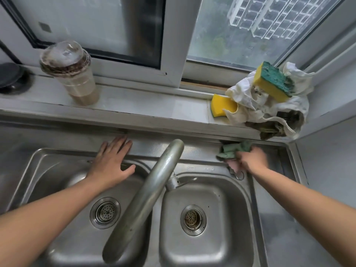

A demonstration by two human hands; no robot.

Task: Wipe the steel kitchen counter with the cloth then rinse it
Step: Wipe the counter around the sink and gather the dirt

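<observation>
Behind the right bowl [227, 205]: the right hand [250, 160] has its fingers curled tight round the green cloth [234, 150].
Cloth: bunched up and pressed on the steel counter [202, 151], just under the window ledge [154, 106].
Left hand [110, 164]: flat, fingers spread, resting on the counter behind the left bowl [54, 170]. It holds nothing.
Tap [146, 193]: between the two hands.
Ledge: two yellow sponges [273, 81] [223, 106], a white rag [269, 110], a cup [77, 78] with a lid.
</observation>
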